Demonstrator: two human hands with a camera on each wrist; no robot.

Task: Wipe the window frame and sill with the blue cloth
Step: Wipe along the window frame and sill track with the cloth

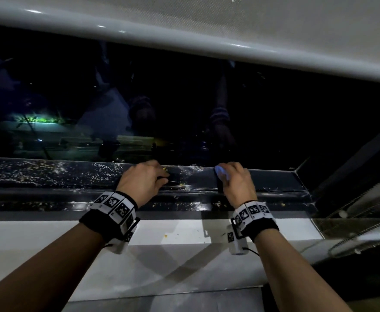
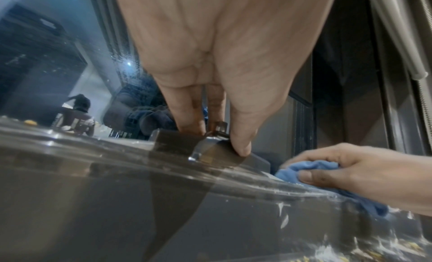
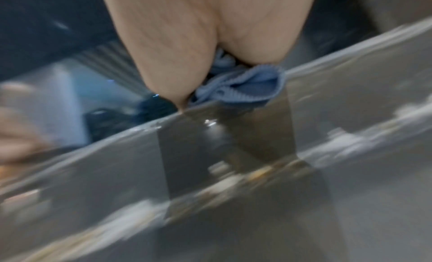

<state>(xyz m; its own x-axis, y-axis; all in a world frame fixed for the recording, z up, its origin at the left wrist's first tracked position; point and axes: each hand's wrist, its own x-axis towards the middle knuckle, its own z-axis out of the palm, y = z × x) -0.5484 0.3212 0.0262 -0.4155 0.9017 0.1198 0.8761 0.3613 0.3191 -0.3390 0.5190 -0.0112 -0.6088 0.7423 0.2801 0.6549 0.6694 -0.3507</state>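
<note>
The right hand [image 1: 237,184] grips the bunched blue cloth [image 1: 221,173] on the window frame [image 1: 38,183]'s top edge. The left hand [image 1: 141,180] pinches a metal catch [image 2: 211,145]. The cloth could snag there, flicking crumbs [image 1: 99,170] about.

Dim overall; heavy rt-wrist motion blur

Left hand [image 2: 222,53] pinches latch [image 2: 210,145]; right hand [image 2: 364,173] grips blue cloth [image 2: 311,169].

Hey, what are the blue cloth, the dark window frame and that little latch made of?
The bunched blue cloth looks like soft microfibre or terry: ribbed knit, limp folds. The dark window frame looks like coated metal, perhaps aluminium: hard, glossy, sharp highlights under pale dust specks. The small grey latch, pinched by the left hand, looks like metal: glinting edges.
</note>
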